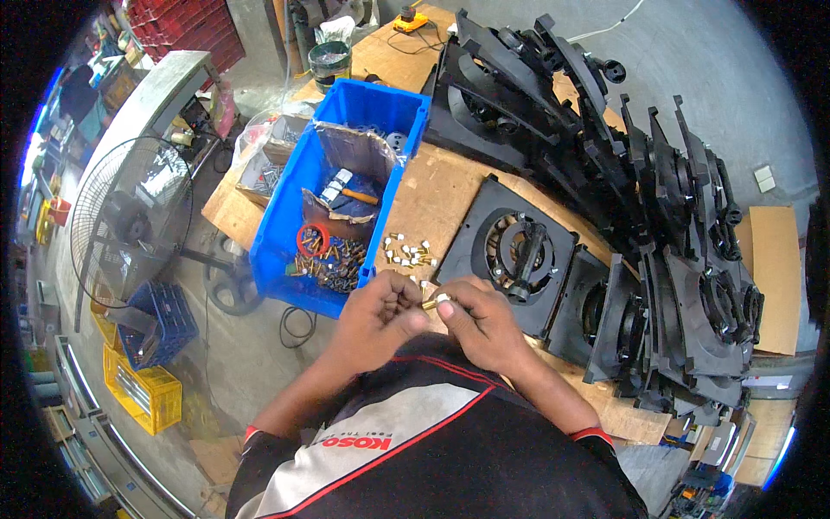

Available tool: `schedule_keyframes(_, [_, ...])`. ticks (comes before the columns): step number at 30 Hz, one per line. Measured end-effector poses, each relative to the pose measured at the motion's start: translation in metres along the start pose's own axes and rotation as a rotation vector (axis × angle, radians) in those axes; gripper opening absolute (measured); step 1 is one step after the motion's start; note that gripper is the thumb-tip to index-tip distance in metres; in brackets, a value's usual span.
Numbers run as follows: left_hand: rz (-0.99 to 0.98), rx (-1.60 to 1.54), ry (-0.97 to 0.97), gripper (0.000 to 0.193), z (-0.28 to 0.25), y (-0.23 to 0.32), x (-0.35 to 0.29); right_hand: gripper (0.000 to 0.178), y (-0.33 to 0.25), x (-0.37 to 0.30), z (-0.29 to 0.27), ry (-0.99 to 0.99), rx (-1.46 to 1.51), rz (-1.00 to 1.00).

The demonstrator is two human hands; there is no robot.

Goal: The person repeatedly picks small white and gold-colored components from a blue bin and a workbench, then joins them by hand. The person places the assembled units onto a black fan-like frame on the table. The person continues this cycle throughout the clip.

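Note:
Between thumb and fingers, my right hand pinches a small brass fitting with a white cap. My left hand is close beside it, fingers curled and closed; whatever they hold, if anything, is hidden. Just beyond my hands, several loose white-capped brass fittings lie on the wooden table. To the right of them a black square plate lies flat, carrying a round burner ring and a black tube.
A blue bin, divided by cardboard, holds many small brass parts, a red ring and a wooden-handled tool. Stacked black plates crowd the right side. A standing fan and yellow crate are at left.

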State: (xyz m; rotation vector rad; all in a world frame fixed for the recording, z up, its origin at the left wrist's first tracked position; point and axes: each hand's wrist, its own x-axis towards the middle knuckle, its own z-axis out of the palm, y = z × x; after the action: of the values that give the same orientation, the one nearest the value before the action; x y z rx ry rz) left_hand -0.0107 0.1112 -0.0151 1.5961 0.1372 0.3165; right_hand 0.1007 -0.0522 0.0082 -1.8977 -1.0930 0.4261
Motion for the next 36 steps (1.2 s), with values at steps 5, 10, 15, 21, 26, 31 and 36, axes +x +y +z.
schedule_keyframes(5, [-0.517,-0.378,-0.325,0.049,-0.006,0.004,0.004,0.026,0.0,-0.002,0.001,0.037,-0.212,-0.135])
schedule_keyframes(10, [-0.359,-0.38,-0.248,0.038,-0.008,-0.007,0.006,0.027,-0.003,0.003,-0.002,0.049,-0.358,-0.166])
schedule_keyframes(15, [-0.268,-0.539,-0.137,0.033,0.007,-0.02,0.001,0.03,0.0,0.004,-0.003,-0.019,-0.206,-0.08])
schedule_keyframes(21, [-0.184,-0.5,-0.09,0.035,0.013,-0.024,0.002,0.033,-0.005,0.003,-0.003,-0.038,-0.19,0.015])
schedule_keyframes(26, [0.023,-0.113,0.065,0.025,0.012,-0.021,0.003,0.035,-0.017,0.006,-0.006,-0.056,-0.159,0.07])
schedule_keyframes(31, [0.289,0.39,0.228,0.022,0.01,-0.017,0.001,0.036,-0.018,0.005,-0.004,-0.066,-0.089,0.087])
schedule_keyframes(36, [0.198,0.383,0.115,0.023,0.0,-0.007,0.001,0.034,-0.013,0.004,-0.007,-0.082,-0.118,0.023])
